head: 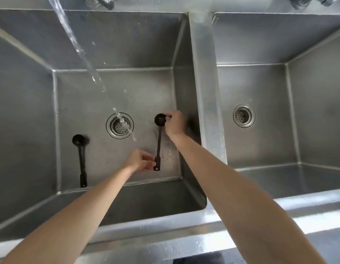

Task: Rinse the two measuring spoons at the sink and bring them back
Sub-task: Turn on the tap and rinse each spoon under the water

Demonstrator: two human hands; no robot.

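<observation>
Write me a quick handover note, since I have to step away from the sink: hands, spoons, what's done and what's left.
Left hand pinches the handle end of one black measuring spoon; right hand holds its bowl. It is beside the water stream, not under it.
Second measuring spoon lies on the left basin floor, left of the drain.
Done: water running, both spoons at the sink.
Left: finish rinsing, pick up the second, carry both back.

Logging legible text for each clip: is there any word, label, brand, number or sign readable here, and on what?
None can be read.
Held spoon: any size marking on the handle is too small and dark to make out.
Spoon lying in the sink: the same, nothing legible.
Sink, drains and taps: no lettering visible.
</observation>
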